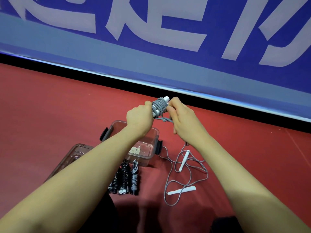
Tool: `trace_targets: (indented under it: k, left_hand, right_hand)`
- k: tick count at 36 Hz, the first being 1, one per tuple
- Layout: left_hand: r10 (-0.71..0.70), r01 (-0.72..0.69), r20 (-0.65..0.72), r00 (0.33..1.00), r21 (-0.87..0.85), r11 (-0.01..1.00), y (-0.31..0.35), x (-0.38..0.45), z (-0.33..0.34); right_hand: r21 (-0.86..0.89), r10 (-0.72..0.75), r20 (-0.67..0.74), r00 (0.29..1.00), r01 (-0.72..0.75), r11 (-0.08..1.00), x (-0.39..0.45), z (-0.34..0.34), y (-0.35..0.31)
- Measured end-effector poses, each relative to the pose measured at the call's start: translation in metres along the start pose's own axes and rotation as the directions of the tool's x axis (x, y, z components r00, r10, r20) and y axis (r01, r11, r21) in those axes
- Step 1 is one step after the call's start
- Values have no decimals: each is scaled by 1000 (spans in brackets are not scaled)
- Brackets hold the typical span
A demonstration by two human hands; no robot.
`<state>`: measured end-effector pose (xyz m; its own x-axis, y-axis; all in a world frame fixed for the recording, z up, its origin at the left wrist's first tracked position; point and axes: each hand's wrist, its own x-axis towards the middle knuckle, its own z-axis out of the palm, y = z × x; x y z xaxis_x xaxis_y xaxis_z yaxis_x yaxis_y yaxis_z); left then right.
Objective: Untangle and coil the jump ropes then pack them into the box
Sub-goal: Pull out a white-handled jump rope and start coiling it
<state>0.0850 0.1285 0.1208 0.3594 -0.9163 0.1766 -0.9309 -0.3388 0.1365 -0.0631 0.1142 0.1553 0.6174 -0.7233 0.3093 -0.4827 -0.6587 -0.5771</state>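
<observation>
Above the box (152, 132), our left hand (138, 119) grips the wound rope (159, 106); our right hand (180, 115) pinches its tail, which we should tuck snugly.

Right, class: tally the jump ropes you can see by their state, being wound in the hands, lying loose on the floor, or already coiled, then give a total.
Being wound in the hands: 1, the grey rope gripped by the left hand and right hand
Loose on the floor: 1, the grey loose rope
Already coiled on the floor: 3 that I can tell, two black and one grey bundle
Total: 5
</observation>
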Motion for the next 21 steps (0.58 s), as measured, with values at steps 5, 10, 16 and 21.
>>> trace_targets:
  k: [5,10,16,21]
  left_hand:
    - [60,-63,21,998,185,981,2,-1,1]
    - [186,-231,155,970,354,906,3,-7,6]
    - [445,-477,172,879,352,805,3,-13,18]
    - [562,-555,108,820,386,737,4,-11,17]
  right_hand:
    - [-164,-51,-73,996,38,986,-1,-4,-3]
    - [-167,-46,-324,945,-10,986,6,-20,-2]
    - [-82,76,-392,917,-117,990,11,-24,8]
    - [-43,199,-371,907,-231,972,15,-22,16]
